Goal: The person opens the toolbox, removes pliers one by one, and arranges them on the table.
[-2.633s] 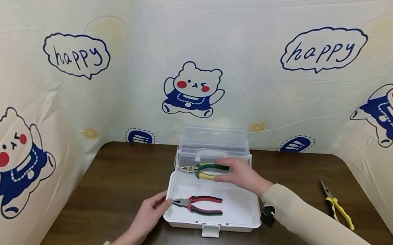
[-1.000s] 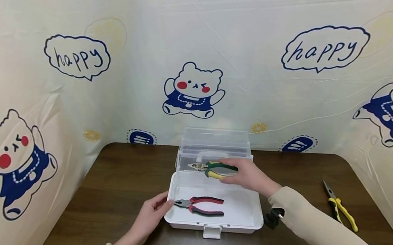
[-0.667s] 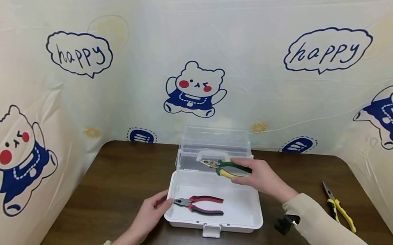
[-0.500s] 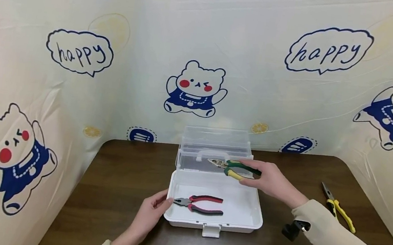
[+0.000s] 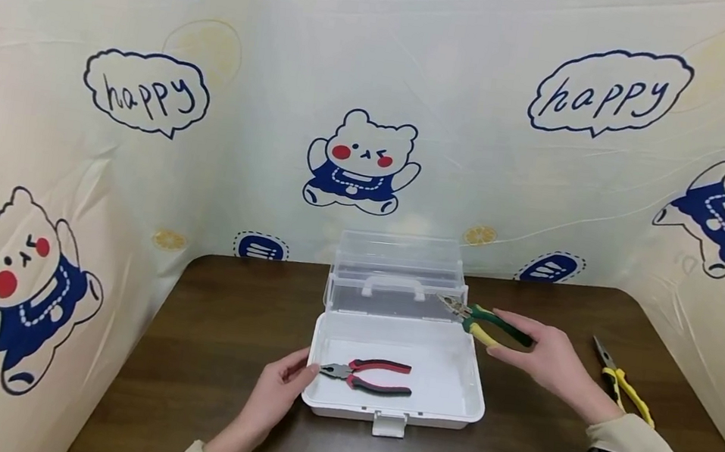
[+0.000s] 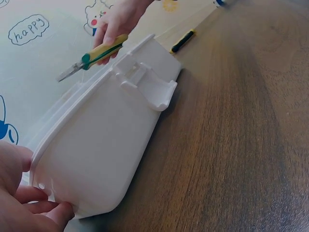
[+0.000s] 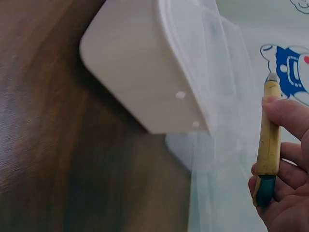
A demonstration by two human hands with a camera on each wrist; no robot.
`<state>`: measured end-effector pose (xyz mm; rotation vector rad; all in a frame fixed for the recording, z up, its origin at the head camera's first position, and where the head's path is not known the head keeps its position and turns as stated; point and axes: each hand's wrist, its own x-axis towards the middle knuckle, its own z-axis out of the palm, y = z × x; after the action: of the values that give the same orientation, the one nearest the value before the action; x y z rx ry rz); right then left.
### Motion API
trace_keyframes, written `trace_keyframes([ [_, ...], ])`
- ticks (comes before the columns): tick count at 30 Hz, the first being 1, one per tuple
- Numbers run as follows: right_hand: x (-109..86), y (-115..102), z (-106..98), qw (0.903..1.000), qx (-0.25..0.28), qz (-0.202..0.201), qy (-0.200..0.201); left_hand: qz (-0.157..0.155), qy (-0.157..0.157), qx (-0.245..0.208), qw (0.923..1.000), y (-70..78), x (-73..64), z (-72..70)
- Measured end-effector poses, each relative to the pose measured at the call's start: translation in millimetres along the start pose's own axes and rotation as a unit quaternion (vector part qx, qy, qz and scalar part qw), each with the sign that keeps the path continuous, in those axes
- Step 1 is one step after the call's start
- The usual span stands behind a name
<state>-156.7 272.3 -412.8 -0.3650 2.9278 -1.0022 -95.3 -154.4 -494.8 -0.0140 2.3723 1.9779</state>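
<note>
My right hand point(image 5: 547, 361) grips the green-and-yellow combination pliers point(image 5: 488, 317) by the handles. They are raised over the right side of the white toolbox point(image 5: 448, 356), jaws pointing left. Inside the toolbox lies a second pair of combination pliers point(image 5: 353, 375), with red-and-black handles. At the box's left edge my left hand point(image 5: 271, 401) holds on; the left wrist view shows the thumb at the rim and fingers point(image 6: 60, 215) curled at the lower corner. The clear lid point(image 5: 399, 258) stands open behind the box, its white handle showing.
Yellow-and-black needle-nose pliers point(image 5: 624, 382) lie on the brown table point(image 5: 220, 314) to the right, partly behind my right wrist. A white latch point(image 5: 389, 424) hangs at the toolbox's front. Patterned cloth point(image 5: 260, 167) encloses the table's back and sides.
My right hand has carried the green-and-yellow pliers to the right, from above the box's left part to above its right edge. The left hand, toolbox and red-and-black pliers have stayed in place.
</note>
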Motion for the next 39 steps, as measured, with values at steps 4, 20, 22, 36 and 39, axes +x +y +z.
trace_keyframes([
  [4, -12.8, 10.5, -2.5, 0.9993, -0.001, 0.035, 0.016, 0.003, 0.000, -0.004, 1.0000, 0.2, -0.6, 0.0],
  [20, -45.0, 68.9, 4.1, 0.9791, 0.028, 0.183, 0.084, -0.003, 0.001, 0.005, 1.0000, -2.3, 1.8, -2.3],
  [22, -47.7, 75.1, 6.7, 0.9753, 0.027, 0.200, 0.090, -0.003, 0.001, 0.004, 1.0000, -2.3, 1.8, -2.1],
  [36, -60.3, 109.2, 21.0, 0.9583, -0.005, 0.266, 0.106, -0.001, 0.001, 0.002, 1.0000, -1.8, 2.0, -1.2],
  [39, -61.5, 111.1, 22.3, 0.9545, -0.011, 0.275, 0.116, -0.003, 0.003, 0.005, 1.0000, -1.5, 1.3, -0.8],
])
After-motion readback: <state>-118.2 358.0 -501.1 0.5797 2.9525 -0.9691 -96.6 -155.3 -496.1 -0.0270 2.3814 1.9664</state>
